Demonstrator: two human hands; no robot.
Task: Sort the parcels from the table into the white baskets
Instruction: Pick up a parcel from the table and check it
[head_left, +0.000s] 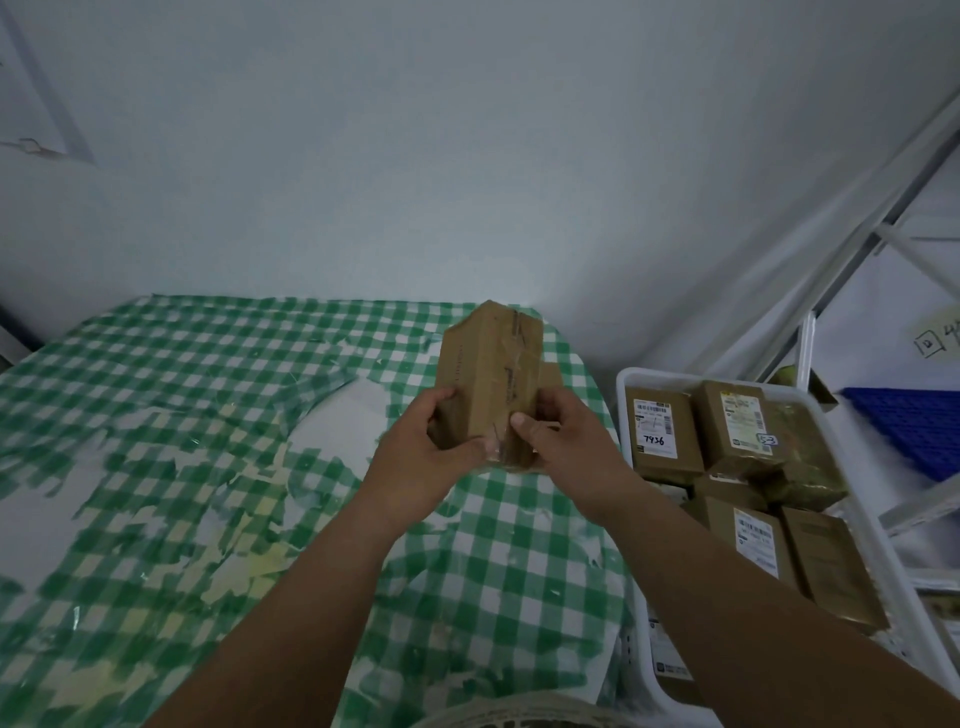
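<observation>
While both hands grip its near end | parcel (488, 374) extends away, above table (156, 467)

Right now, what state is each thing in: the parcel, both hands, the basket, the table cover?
Brown parcel: lifted above the table, tilted on end, tape seam facing up.
Left hand: grip closed round the parcel's near left end.
Right hand: grip closed on the parcel's right side.
White basket: beside the table on the right, packed with brown parcels.
Green checked table cover: worn, white patches showing.
</observation>
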